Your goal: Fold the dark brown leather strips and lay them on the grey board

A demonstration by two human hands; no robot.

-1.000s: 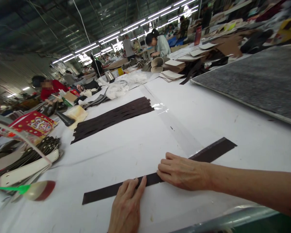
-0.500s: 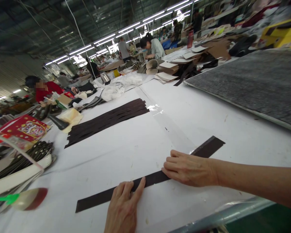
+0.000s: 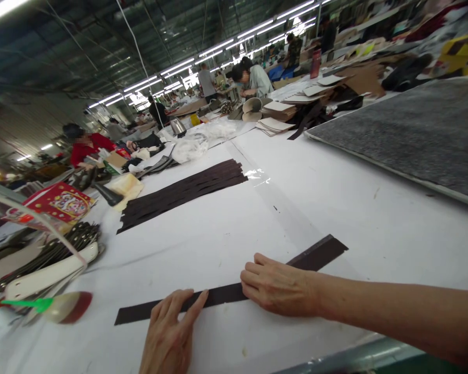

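Observation:
A long dark brown strip (image 3: 225,295), leather-like, lies across the white tabletop in front of me. Its right end is wider than the rest, with a thin lighter band along the upper edge. My left hand (image 3: 170,324) rests on the left part, fingers and thumb apart, fingertips touching the strip. Farther right, my right hand (image 3: 278,285) has its fingers curled together on the strip, which passes beneath them; the fingertips are partly hidden. Beyond both hands lies a bundle of similar dark strips (image 3: 183,193), side by side.
At the left are a squeeze bottle (image 3: 68,307) with a green nozzle, a white strap-like piece (image 3: 50,270) and a red printed bag (image 3: 58,205). A grey board (image 3: 405,135) covers the right side. Stacked sheets (image 3: 275,124) lie farther back, where other people work.
Both hands have shifted left along the strip, the right hand keeping its curled fingers on it. The strip's right end sits slightly lower and farther left in view. The camera has turned a little.

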